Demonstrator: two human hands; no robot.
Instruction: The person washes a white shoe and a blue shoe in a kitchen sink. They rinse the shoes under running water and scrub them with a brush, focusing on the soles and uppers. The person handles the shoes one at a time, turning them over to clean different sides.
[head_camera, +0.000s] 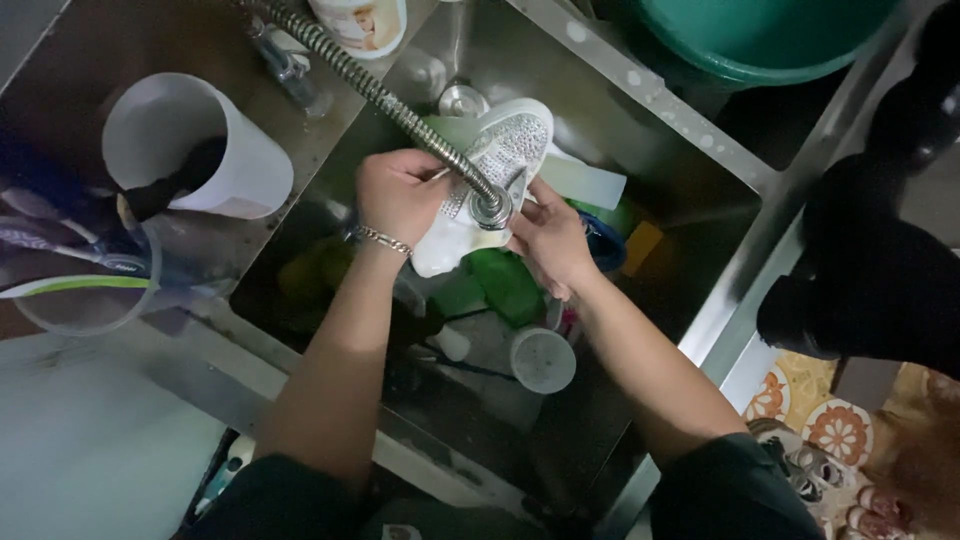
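At the far left we see a white plastic jug (215, 150) lying tilted on the steel counter (70, 70), with a clear container (85, 290) holding utensils just below it. Moving right, our left hand (400, 195), a bracelet on its wrist, is curled closed around the left edge of a white studded shoe (490, 180), which we hold over the sink (690, 130). A flexible metal faucet hose (370, 90) crosses in front of the shoe, its nozzle right at the sole. Our right hand (550, 240) grips the shoe's right side, fingers folded behind it. Below lie green pieces and a small cup (542, 360); a green basin (760, 40) sits at upper right.
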